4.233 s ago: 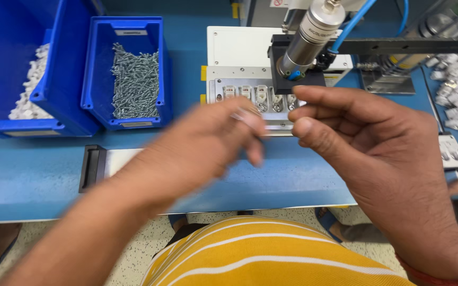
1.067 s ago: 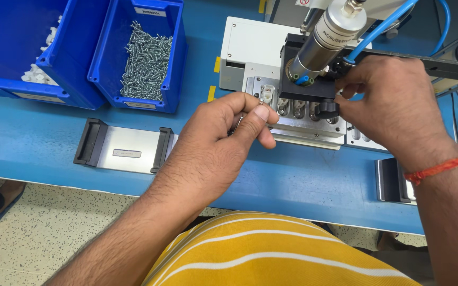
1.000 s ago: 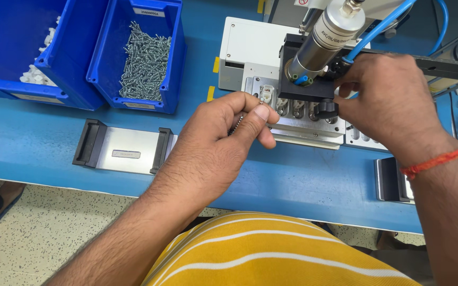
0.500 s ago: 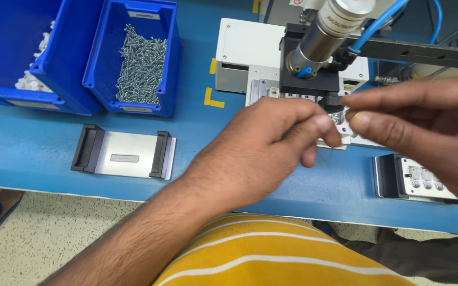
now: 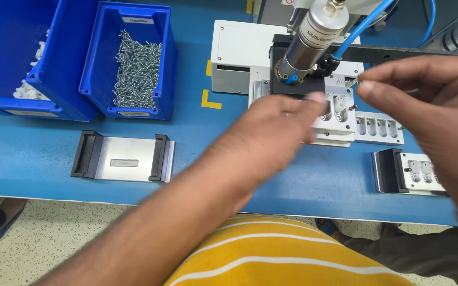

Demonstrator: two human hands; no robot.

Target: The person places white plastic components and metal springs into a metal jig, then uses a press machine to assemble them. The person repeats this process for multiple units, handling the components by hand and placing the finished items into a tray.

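My left hand (image 5: 276, 132) reaches across the blue bench, blurred by motion. Its fingertips are at the metal fixture (image 5: 340, 114) just under the silver pneumatic screwdriver (image 5: 314, 32). Whether it holds anything is hidden by the blur. My right hand (image 5: 430, 106) hovers to the right of the screwdriver and above the fixture's slotted plate (image 5: 377, 127). Its thumb and forefinger are pinched together, with a tiny pale part (image 5: 358, 83) at their tips.
A blue bin of screws (image 5: 139, 63) and a blue bin of white parts (image 5: 27, 85) stand at the back left. A metal tray with black handles (image 5: 123, 159) lies at the front left. Another tray with parts (image 5: 414, 172) lies at the right.
My right hand has left the screwdriver head and drawn back to the right, pinched. My left hand has stretched further right towards the fixture. The view has shifted slightly.
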